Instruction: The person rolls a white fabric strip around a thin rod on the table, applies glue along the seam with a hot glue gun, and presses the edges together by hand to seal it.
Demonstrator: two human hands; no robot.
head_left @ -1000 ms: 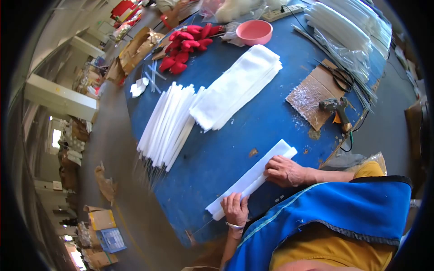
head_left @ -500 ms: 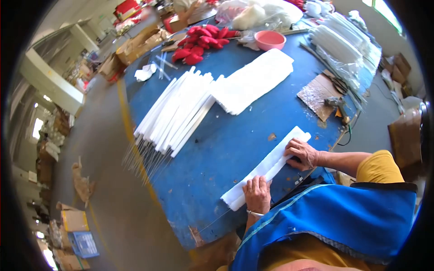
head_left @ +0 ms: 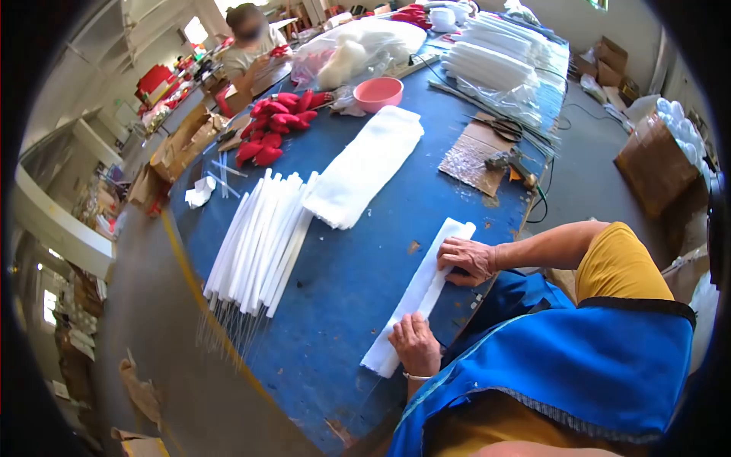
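Note:
A long white strip of soft, fleecy sheet (head_left: 411, 308) lies slantwise near the table's front edge, its near side folded or rolled over along its length. My left hand (head_left: 415, 344) grips that edge toward the lower end, fingers curled over it. Farther up, my right hand (head_left: 466, 261) has its fingers bent around the same edge. Whatever lies inside the fold is hidden by the material and my fingers. Beyond the strip rest a stack of white sheets (head_left: 365, 167) and a bundle of white rolled sticks (head_left: 259, 244) with thin wires protruding.
On the blue table (head_left: 335, 282) are red stuffed pieces (head_left: 274, 126), a pink bowl (head_left: 378, 93) and plastic-wrapped white rods (head_left: 491, 65). A glue gun (head_left: 512, 164) and scissors (head_left: 502, 128) lie by cardboard (head_left: 472, 156) at the right. Another person (head_left: 247, 57) sits at the far end.
The view has swung right and up, so the table's contents appear farther left and the other person shows more fully. Both hands stay on the strip, its near edge still turned over.

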